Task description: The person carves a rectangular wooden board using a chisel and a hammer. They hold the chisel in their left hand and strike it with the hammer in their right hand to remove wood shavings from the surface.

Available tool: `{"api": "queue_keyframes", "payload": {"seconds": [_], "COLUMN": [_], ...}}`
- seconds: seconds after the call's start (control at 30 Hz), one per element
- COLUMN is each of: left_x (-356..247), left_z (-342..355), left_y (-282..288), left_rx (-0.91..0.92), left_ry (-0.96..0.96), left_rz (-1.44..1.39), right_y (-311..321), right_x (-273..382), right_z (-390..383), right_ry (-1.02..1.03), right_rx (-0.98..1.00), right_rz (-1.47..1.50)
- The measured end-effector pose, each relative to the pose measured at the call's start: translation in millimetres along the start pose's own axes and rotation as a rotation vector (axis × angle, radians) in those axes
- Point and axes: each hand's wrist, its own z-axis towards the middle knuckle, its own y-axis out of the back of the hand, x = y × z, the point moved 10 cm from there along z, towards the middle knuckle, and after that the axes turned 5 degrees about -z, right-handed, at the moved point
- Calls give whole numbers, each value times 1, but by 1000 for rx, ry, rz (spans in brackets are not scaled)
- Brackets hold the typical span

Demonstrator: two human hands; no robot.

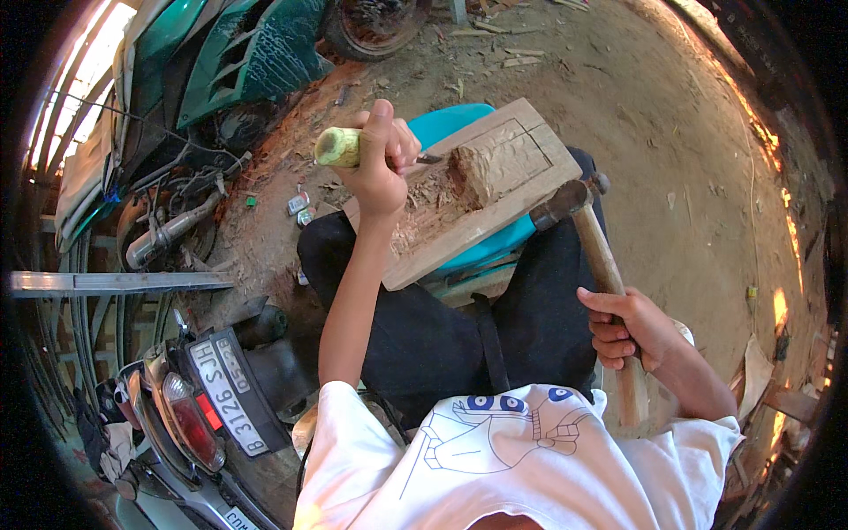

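Observation:
My left hand (380,168) is closed around the pale yellow-green handle of a chisel (337,147), whose narrow metal shank reaches over a wooden board (527,139). The board bears a rough carved raised block, gouged hollows, shavings and pencilled lines, and lies across my lap on a turquoise surface (450,119). My right hand (629,329) grips a hammer (599,243) by its long wooden handle, its dark metal head at the board's right edge. The chisel's tip is too small to place exactly.
A motorcycle with green panels (243,62) stands at the upper left. A second motorbike's rear (194,424) is at the lower left, below a metal bar (119,281). Wood scraps (521,60) lie on the dirt floor (680,177), with more at the right.

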Motion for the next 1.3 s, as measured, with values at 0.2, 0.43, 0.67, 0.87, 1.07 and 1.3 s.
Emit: {"api": "queue_keyframes", "payload": {"seconds": [0.2, 0.43, 0.67, 0.87, 1.07, 1.3], "left_x": [4, 6, 26, 34, 23, 31], "left_z": [2, 1, -6, -3, 20, 17], "left_y": [-8, -1, 16, 11, 13, 9], "left_rx": [14, -85, -130, -263, -259, -187], "left_ry": [-9, 15, 36, 153, 251, 156], "left_rz": [164, -41, -26, 166, 162, 37], "right_y": [-4, -1, -2, 0, -3, -3], "right_x": [-1, -2, -2, -3, 2, -2], "right_z": [1, 0, 1, 2, -2, 0], "right_ry": [-17, -24, -38, -32, -14, -27], "right_rx": [28, 25, 20, 32, 39, 52], "right_rz": [23, 17, 31, 31, 47, 37]}}
